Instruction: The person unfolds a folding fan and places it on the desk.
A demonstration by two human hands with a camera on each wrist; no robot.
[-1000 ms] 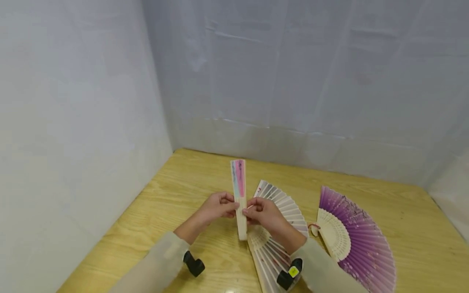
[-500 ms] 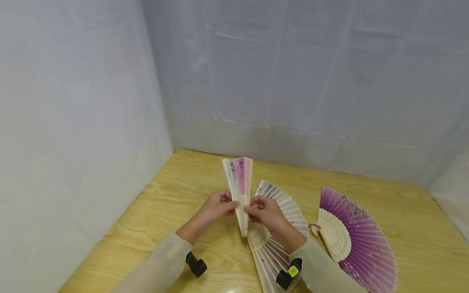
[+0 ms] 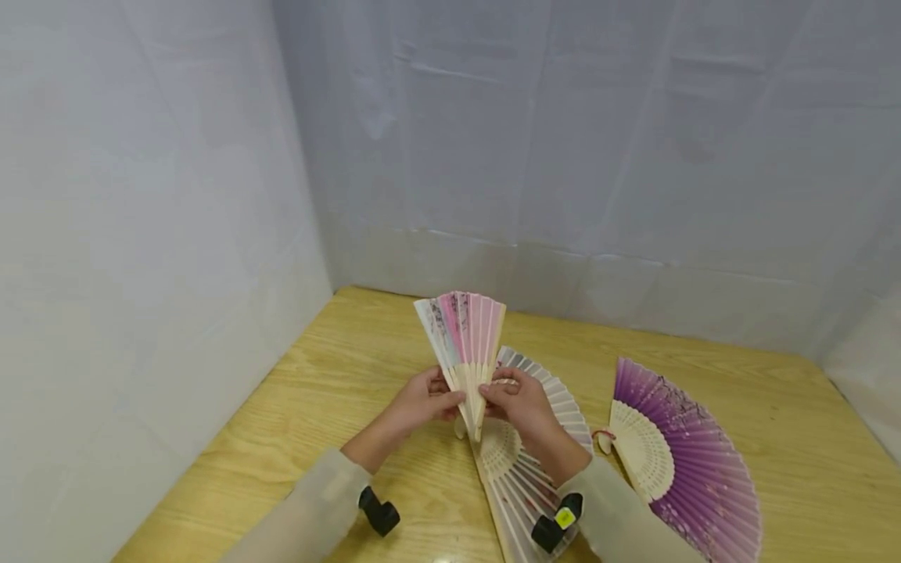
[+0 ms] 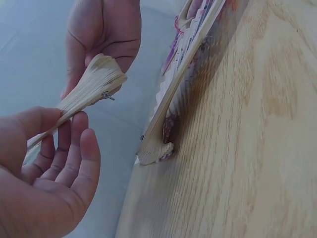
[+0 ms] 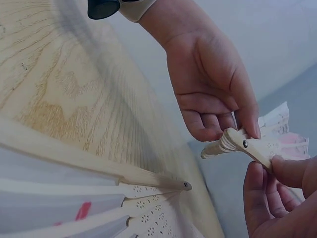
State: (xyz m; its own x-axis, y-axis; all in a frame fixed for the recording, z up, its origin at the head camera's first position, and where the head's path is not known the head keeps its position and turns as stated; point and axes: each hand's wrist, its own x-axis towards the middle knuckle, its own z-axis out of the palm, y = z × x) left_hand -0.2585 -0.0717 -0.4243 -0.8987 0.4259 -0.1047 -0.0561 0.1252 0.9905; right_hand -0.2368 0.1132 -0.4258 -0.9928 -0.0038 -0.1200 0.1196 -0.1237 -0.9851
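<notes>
A pink and white folding fan (image 3: 468, 328) with pale wooden ribs is held above the table, partly spread. My left hand (image 3: 421, 403) pinches its left outer rib between thumb and fingers. On the other edge, my right hand (image 3: 524, 407) pinches the ribs the same way. In the left wrist view the fan's bundled rib ends (image 4: 96, 82) and metal pivot show between both hands. The right wrist view shows the pivot end (image 5: 230, 143) too. Just below my right hand a white folding fan (image 3: 556, 399) lies spread on the table, partly hidden by that hand and forearm.
A purple folding fan (image 3: 704, 446) with pale pierced ribs and a red cord lies spread on the right of the wooden table (image 3: 296, 407). White sheeting (image 3: 563, 156) hangs behind the table and along its left side.
The pink and white fan has gone from nearly folded to partly spread, its top edges moving apart. My right hand has shifted slightly right; both hands keep their pinch.
</notes>
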